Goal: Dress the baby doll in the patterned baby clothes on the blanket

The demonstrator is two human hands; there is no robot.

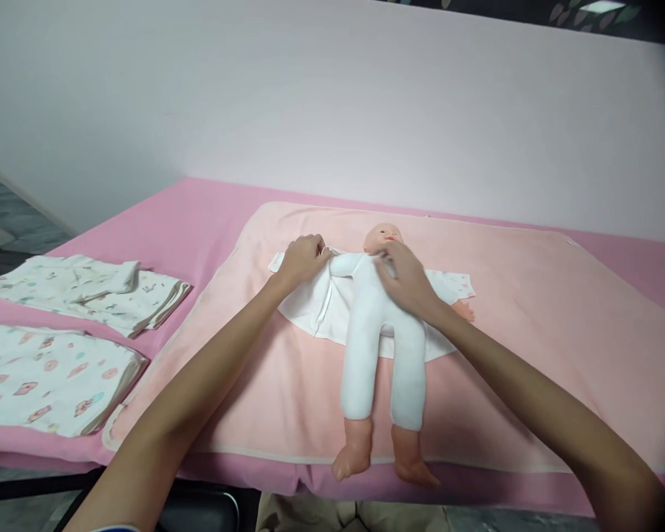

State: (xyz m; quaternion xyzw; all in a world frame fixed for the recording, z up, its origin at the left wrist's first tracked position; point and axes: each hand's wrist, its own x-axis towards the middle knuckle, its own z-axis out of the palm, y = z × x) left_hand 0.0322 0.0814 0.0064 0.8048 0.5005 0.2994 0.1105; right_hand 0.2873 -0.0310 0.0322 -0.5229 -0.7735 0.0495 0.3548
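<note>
A baby doll [358,347] lies on its back with a white cloth body, its head [375,238] away from me and its bare plastic feet toward me. Under it a white baby shirt [304,309] is spread open. One sleeve [457,284], with small prints, is around the doll's arm on the right, and the doll's hand sticks out of it. My left hand [306,258] is closed on the shirt at the end of the doll's other arm; that doll hand is hidden. My right hand [402,275] curls over the doll's shoulder and upper chest, its fingertips slightly blurred beside the neck.
A peach blanket [532,355] lies beneath the doll on a pink-covered table [210,210]. At the left lie two folded printed cloths, one upper [105,295] and one lower [55,377]. A pale wall [366,111] rises behind the table. A black chair [199,510] shows below its front edge.
</note>
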